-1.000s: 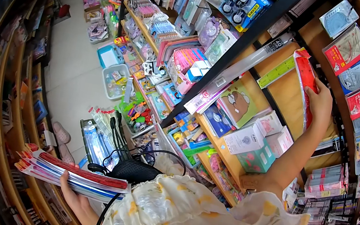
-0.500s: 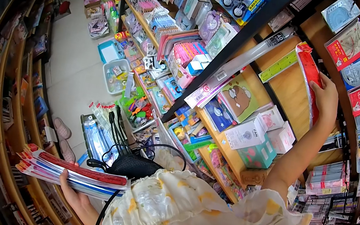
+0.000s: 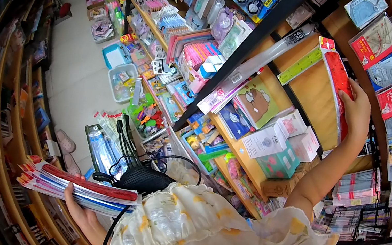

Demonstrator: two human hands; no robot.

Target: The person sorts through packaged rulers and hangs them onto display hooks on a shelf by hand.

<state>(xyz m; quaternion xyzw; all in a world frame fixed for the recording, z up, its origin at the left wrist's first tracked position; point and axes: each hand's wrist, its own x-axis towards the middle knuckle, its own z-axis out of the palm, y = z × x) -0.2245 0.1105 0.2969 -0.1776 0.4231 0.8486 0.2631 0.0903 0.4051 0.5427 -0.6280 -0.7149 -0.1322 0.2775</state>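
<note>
while the person's 2 hands are well apart, each is clamped on something. the right hand (image 3: pixel 355 111), raised at the wooden back panel (image 3: pixel 320 115), pinches the edge of a long red packet (image 3: pixel 338 76) between thumb and fingers. the packet stands tilted, its white-and-red upper end beside a yellow-green ruler (image 3: pixel 300 66), its lower part running down alongside the wrist; whether it touches the panel is hard to tell from this angle.

the left hand (image 3: pixel 79 207), low at the other side of the body, grips a fanned stack of long packets (image 3: pixel 85 188) from below, thumb up against the near side. a red packet lies on top of that stack, with white and blue edges beneath it.

left of the ruler, a long clear sleeve (image 3: pixel 265 56) marked 40 cm slants next to the black post (image 3: pixel 244 42). below the panel, a shelf holds a notebook with a brown bear (image 3: pixel 258 104), a white card printed "fan" (image 3: pixel 266 141) and a teal box (image 3: pixel 277 163) just beside it. at the right, red-topped packets of drawing tools (image 3: pixel 376 43) hang in a row.

in front of the yellow-flowered top (image 3: pixel 223 237) sits a black mesh bag (image 3: pixel 143 181). farther off, 2 pink shoes (image 3: pixel 65 142) and a clear bin (image 3: pixel 121 85) rest on the pale floor (image 3: pixel 75 80).
</note>
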